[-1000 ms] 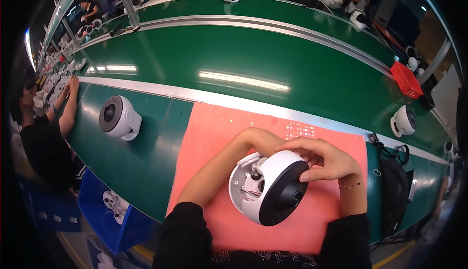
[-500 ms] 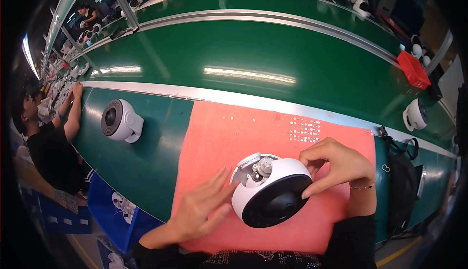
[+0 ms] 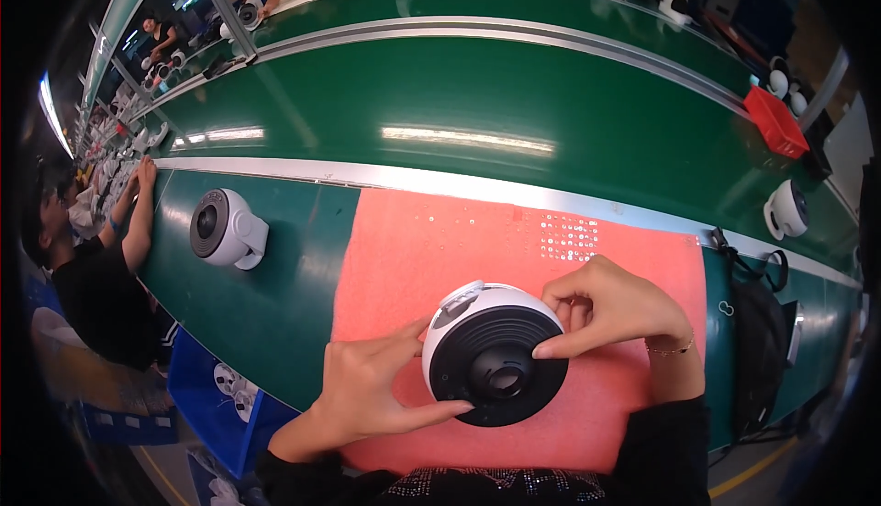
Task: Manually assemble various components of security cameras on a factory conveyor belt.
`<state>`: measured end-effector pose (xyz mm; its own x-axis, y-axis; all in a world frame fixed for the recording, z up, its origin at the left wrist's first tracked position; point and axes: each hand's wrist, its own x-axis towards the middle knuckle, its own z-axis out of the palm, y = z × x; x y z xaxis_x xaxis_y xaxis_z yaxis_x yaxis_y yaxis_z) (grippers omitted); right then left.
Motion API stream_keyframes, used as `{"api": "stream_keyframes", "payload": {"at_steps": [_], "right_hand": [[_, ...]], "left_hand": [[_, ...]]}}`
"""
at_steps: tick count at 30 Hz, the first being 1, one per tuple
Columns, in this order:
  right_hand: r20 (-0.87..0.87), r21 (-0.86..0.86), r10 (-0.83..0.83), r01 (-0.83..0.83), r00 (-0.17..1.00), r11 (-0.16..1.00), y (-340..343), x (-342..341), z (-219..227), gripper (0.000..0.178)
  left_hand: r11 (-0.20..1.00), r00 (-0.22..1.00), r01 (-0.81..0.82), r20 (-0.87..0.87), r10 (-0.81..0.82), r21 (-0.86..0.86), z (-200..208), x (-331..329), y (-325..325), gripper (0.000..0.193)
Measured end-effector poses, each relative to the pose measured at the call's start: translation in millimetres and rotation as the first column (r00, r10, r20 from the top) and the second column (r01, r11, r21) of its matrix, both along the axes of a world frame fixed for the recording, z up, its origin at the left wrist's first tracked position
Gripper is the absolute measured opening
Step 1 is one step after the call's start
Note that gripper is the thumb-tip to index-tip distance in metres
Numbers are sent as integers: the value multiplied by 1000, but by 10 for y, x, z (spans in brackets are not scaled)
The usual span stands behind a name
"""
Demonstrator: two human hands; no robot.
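Observation:
A round white camera with a ringed black front is held up over the pink cloth, its black face toward me. My left hand grips its left side, the thumb on the lower black face and the fingers partly hidden behind the shell. At the right rim my right hand pinches the shell, thumb on the black front and fingers behind. A raised white piece shows at the upper left of the shell; the inside is hidden from this angle. Small round screws stand in rows on the cloth beyond.
Another such camera stands on the green bench to my left. A blue bin with white parts is lower left, a black bag to the right. Across the green belt are a red tray and more cameras. A person in black works at left.
The camera has turned so that its black face points more toward me and its open inside has gone from view. My left hand has closed onto its left side.

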<state>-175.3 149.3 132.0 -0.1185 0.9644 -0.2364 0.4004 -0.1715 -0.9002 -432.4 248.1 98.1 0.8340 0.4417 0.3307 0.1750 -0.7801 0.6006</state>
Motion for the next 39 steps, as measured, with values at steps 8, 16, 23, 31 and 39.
{"api": "stream_keyframes", "payload": {"at_steps": [8, 16, 23, 31, 39], "right_hand": [[20, -64, -24, 26, 999, 998, 92, 10, -153, 47], [551, 273, -121, -41, 826, 961, 131, -39, -314, 44], [666, 293, -90, -149, 740, 944, 75, -82, -266, 44], [572, 666, -271, -246, 774, 704, 39, -156, -166, 34], [584, 587, 186, -569, 790, 576, -66, -246, -165, 48]], "left_hand": [[999, 918, -24, -396, 38, 38, 266, 90, 149, 38], [1000, 875, 14, -483, -23, -22, 269, 234, 341, 52], [995, 832, 94, -552, -62, 29, 310, 216, 345, 54], [997, 839, 70, -543, -38, 37, 298, 215, 346, 55], [992, 835, 97, -549, -40, 76, 327, 214, 327, 56]]}}
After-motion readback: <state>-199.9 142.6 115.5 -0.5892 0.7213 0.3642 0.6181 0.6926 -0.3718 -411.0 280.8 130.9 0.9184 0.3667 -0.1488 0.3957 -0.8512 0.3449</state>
